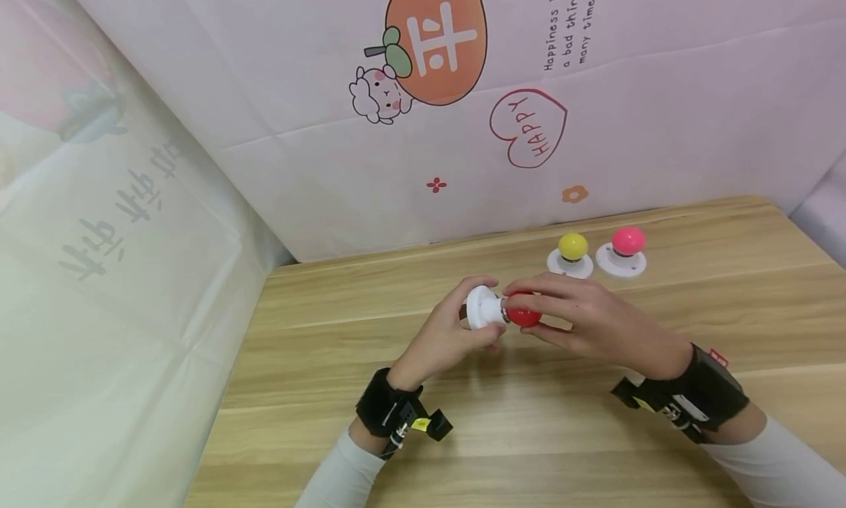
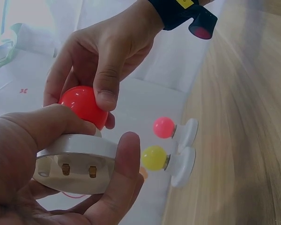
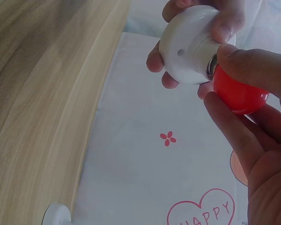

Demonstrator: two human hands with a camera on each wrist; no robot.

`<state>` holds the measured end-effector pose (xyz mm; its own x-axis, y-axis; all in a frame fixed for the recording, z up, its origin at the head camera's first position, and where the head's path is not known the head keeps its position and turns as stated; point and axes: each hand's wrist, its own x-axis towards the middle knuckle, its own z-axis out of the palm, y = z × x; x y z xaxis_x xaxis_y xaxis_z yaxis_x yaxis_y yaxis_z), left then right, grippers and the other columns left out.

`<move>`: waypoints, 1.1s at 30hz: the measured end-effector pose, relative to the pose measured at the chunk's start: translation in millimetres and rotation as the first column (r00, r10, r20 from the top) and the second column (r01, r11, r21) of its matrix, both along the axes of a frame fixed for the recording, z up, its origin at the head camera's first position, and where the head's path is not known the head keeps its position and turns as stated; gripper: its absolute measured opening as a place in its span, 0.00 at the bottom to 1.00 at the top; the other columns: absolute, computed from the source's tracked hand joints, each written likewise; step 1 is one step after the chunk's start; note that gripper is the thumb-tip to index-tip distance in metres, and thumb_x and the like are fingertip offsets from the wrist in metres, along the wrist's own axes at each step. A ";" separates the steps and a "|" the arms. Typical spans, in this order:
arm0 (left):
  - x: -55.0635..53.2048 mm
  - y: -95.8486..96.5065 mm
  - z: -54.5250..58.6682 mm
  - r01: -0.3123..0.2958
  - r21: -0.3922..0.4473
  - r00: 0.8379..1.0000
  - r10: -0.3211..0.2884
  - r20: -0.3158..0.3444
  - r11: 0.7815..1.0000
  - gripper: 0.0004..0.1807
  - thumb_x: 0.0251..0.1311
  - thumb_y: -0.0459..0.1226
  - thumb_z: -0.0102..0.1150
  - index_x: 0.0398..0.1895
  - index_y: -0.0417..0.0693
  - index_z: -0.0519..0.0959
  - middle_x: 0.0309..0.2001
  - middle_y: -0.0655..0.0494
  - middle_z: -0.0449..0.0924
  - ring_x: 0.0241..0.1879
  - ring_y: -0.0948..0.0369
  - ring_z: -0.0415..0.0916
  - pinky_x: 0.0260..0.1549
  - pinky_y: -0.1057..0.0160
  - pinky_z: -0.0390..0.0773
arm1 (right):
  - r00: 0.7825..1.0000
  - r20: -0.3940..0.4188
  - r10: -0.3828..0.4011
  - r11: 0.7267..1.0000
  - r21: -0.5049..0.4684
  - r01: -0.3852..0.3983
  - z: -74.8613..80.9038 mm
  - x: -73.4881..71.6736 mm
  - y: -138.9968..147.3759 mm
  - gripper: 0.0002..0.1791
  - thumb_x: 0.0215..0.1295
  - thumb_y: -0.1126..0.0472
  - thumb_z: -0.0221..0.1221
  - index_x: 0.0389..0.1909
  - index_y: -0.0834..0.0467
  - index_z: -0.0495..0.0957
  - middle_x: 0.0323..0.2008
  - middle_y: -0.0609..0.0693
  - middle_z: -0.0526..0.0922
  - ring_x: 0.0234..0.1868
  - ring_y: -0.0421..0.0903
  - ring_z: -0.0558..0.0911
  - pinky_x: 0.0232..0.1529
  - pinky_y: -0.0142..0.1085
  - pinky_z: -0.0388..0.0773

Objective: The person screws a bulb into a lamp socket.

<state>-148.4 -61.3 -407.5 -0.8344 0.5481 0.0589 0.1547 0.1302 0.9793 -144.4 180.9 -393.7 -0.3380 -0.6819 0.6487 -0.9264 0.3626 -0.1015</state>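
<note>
My left hand (image 1: 456, 332) grips a white lamp socket (image 1: 482, 307) by its round base, thumb on one side and fingers on the other. The underside of the base, with two brass contacts, faces the left wrist camera. In my right hand (image 1: 581, 313) a red light bulb (image 1: 525, 316) is held between thumb and fingers. The bulb's metal screw end sits at the mouth of the socket, with a band of metal showing between them in the right wrist view. Both hands are raised over the wooden table (image 1: 396, 434).
Toward the back right of the table stand two white sockets, one with a yellow bulb (image 1: 573, 247), the other with a pink bulb (image 1: 628, 241). A printed white cloth (image 1: 317, 178) hangs behind the table, and pale cloth (image 1: 132, 288) hangs along the left side.
</note>
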 end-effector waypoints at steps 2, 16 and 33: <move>0.1 0.1 -0.3 -0.003 -0.008 1.000 0.003 -0.003 1.000 0.30 0.56 0.33 0.64 0.62 0.61 0.68 0.48 0.50 0.72 0.38 0.52 0.79 0.32 0.52 0.86 | 1.000 -0.006 0.003 1.000 -0.002 -0.004 -0.3 -0.2 -0.1 0.33 0.46 0.60 0.72 0.58 0.54 0.77 0.56 0.51 0.79 0.55 0.46 0.77 0.48 0.41 0.83; 16.2 2.8 32.6 -0.047 -0.097 0.998 0.043 -0.041 0.994 0.28 0.57 0.28 0.62 0.62 0.49 0.68 0.45 0.50 0.72 0.39 0.55 0.77 0.33 0.61 0.86 | 1.000 0.005 0.000 1.000 -0.018 0.001 -2.7 0.0 1.1 0.32 0.49 0.56 0.72 0.58 0.56 0.77 0.53 0.53 0.81 0.51 0.48 0.80 0.45 0.40 0.84; 15.3 4.2 30.8 -0.034 -0.102 0.998 0.029 -0.050 0.994 0.31 0.58 0.28 0.61 0.65 0.45 0.65 0.46 0.50 0.72 0.35 0.56 0.79 0.32 0.64 0.85 | 0.995 0.093 -0.030 0.998 -0.043 0.034 -4.7 0.0 -1.6 0.30 0.49 0.56 0.72 0.56 0.55 0.78 0.51 0.49 0.82 0.49 0.43 0.80 0.45 0.35 0.83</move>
